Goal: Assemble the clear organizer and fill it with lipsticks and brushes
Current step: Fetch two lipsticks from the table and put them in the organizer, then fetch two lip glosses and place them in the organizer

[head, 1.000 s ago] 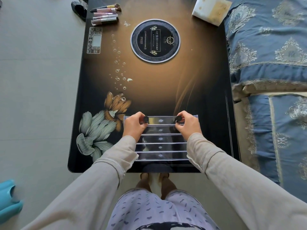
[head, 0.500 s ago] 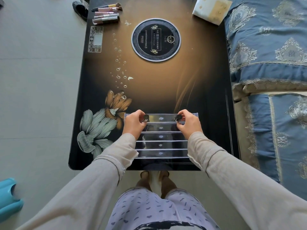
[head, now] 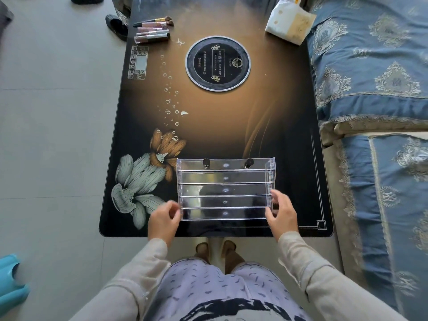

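The clear organizer [head: 224, 189], a tiered rack with several shelves and two dark knobs at its far edge, lies on the near part of the dark table [head: 231, 126]. My left hand [head: 163, 222] hovers at its near left corner, fingers curled and apart, holding nothing. My right hand [head: 282, 215] is at the near right corner, fingers spread beside the side wall; I cannot tell if they touch it. Lipsticks [head: 151, 34] and a brush [head: 154, 20] lie in a row at the far left corner of the table.
A round black hotplate disc [head: 217, 63] sits in the table's far middle, a control panel [head: 138, 62] at its left. A white packet [head: 289, 24] rests at the far right corner. A blue sofa [head: 375, 89] borders the right edge. Slippers [head: 117, 26] lie on the floor.
Both hands have left the two dark knobs at the organizer's far edge and drawn back to its near corners. The organizer now shows in full.
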Demonstrator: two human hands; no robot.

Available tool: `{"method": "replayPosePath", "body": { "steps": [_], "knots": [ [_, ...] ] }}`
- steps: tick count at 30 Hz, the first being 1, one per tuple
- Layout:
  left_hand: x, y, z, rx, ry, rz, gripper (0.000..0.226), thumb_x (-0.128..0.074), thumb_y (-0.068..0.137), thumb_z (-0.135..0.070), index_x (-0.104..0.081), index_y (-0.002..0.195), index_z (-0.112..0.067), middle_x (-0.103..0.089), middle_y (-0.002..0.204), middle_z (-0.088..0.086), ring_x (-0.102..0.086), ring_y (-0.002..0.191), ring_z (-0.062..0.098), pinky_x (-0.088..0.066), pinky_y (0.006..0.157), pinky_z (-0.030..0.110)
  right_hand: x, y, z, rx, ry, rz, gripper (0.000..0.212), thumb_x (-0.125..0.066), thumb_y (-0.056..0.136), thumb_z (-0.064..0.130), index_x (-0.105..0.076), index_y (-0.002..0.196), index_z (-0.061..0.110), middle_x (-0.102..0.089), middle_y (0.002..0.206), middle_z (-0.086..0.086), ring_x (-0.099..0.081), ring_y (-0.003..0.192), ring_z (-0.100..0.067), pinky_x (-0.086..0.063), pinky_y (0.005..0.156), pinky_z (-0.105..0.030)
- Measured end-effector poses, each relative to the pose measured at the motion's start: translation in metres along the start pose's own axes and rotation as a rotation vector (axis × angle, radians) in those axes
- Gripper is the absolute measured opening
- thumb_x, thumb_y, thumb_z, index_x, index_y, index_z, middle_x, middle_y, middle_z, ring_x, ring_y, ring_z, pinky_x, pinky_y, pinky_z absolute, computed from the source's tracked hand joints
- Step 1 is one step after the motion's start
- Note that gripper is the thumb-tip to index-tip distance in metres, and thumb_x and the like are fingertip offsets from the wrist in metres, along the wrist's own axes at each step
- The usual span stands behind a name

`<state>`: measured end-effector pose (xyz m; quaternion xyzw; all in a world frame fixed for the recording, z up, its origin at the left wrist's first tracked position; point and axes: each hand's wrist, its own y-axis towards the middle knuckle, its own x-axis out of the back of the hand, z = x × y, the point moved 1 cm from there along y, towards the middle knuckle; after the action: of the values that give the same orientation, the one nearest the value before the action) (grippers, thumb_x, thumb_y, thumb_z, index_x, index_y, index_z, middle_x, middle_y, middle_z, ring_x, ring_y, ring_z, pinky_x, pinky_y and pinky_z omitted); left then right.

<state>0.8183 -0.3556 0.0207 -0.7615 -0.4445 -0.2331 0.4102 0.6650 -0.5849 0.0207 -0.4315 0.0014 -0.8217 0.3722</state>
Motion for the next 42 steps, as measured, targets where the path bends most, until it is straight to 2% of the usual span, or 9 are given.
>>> {"method": "replayPosePath", "body": {
  "steps": [3, 8, 11, 15, 19, 25, 29, 34, 42],
  "knots": [
    [-0.002, -0.027, 0.042, 0.167, 0.058, 0.202, 0.030, -0.060, 0.080, -0.005, -0.053, 0.059, -0.026, -0.066, 0.074, 0.007, -0.059, 0.073, 0.023, -0.039, 0.069, 0.024, -0.006, -0.031, -0.029, -0.180, -0.028, 0.111, 0.033, -0.056, 0.080, -0.007, -0.060, 0.112, 0.003, -0.067, 0.098, -0.016, -0.059, 0.084, -0.022, -0.047, 0.084, -0.029],
    [0.001, -0.054, 0.089, 0.394, 0.236, 0.451, 0.030, -0.050, 0.082, -0.006, -0.048, 0.058, -0.024, -0.063, 0.083, 0.009, -0.054, 0.077, 0.021, -0.038, 0.069, 0.020, -0.019, -0.067, -0.068, -0.501, -0.041, 0.271, 0.014, -0.056, 0.082, 0.000, -0.065, 0.084, 0.010, -0.063, 0.068, -0.004, -0.053, 0.063, -0.019, -0.042, 0.057, -0.015],
    [0.002, -0.055, 0.095, 0.406, 0.253, 0.563, 0.033, -0.048, 0.083, -0.005, -0.048, 0.056, -0.023, -0.059, 0.071, 0.006, -0.054, 0.074, 0.020, -0.039, 0.066, 0.019, -0.030, -0.084, -0.084, -0.649, 0.035, 0.317, 0.032, -0.056, 0.082, -0.001, -0.056, 0.055, 0.015, -0.052, 0.044, 0.002, -0.045, 0.044, -0.016, -0.037, 0.035, -0.013],
    [0.008, -0.039, 0.093, 0.342, 0.172, 0.490, 0.017, -0.051, 0.083, -0.003, -0.061, 0.072, -0.011, -0.056, 0.070, 0.008, -0.055, 0.075, 0.022, -0.036, 0.068, 0.020, -0.035, -0.099, -0.094, -0.718, 0.088, 0.287, 0.034, -0.054, 0.081, -0.006, -0.054, 0.053, 0.013, -0.049, 0.037, 0.003, -0.040, 0.045, -0.016, -0.036, 0.036, -0.015],
    [0.017, -0.030, 0.086, 0.344, -0.010, 0.343, 0.012, -0.053, 0.083, -0.003, -0.065, 0.084, -0.002, -0.067, 0.088, 0.022, -0.065, 0.093, 0.035, -0.042, 0.071, 0.029, -0.031, -0.110, -0.094, -0.733, 0.028, 0.363, 0.029, -0.053, 0.081, -0.005, -0.056, 0.057, 0.011, -0.052, 0.055, -0.005, -0.045, 0.060, -0.019, -0.039, 0.058, -0.022],
    [0.012, -0.062, 0.096, 0.470, -0.220, 0.163, 0.013, -0.053, 0.082, -0.006, -0.066, 0.084, -0.007, -0.069, 0.099, 0.022, -0.064, 0.097, 0.038, -0.050, 0.087, 0.042, -0.019, -0.087, -0.082, -0.699, 0.095, 0.447, 0.028, -0.048, 0.088, -0.008, -0.051, 0.062, 0.003, -0.045, 0.055, -0.008, -0.044, 0.037, -0.016, -0.038, 0.044, -0.020],
    [-0.015, -0.122, 0.117, 0.651, -0.343, 0.086, 0.026, -0.052, 0.082, -0.003, -0.058, 0.060, -0.015, -0.065, 0.066, 0.012, -0.061, 0.066, 0.030, -0.050, 0.073, 0.036, -0.019, -0.063, -0.067, -0.628, 0.089, 0.477, 0.034, -0.035, 0.092, -0.011, -0.040, 0.062, 0.004, -0.033, 0.056, -0.007, -0.026, 0.015, -0.004, -0.023, 0.029, -0.002],
    [-0.063, -0.205, 0.135, 0.844, -0.527, 0.007, 0.035, -0.052, 0.082, -0.001, -0.054, 0.052, -0.020, -0.056, 0.053, 0.003, -0.048, 0.048, 0.018, -0.038, 0.045, 0.020, -0.038, -0.048, -0.047, -0.454, -0.175, 0.675, 0.032, -0.043, 0.092, -0.001, -0.047, 0.061, 0.011, -0.042, 0.056, -0.010, -0.037, 0.042, -0.014, -0.028, 0.032, -0.013],
    [-0.115, -0.310, 0.146, 1.177, -0.829, -0.227, 0.033, -0.057, 0.080, -0.003, -0.056, 0.051, -0.018, -0.057, 0.055, 0.006, -0.052, 0.061, 0.023, -0.045, 0.066, 0.027, -0.108, -0.082, 0.030, -0.045, -0.473, 0.954, 0.029, -0.047, 0.086, 0.002, -0.051, 0.065, 0.022, -0.054, 0.065, -0.008, -0.047, 0.051, -0.018, -0.042, 0.049, -0.024]
  ]
}}
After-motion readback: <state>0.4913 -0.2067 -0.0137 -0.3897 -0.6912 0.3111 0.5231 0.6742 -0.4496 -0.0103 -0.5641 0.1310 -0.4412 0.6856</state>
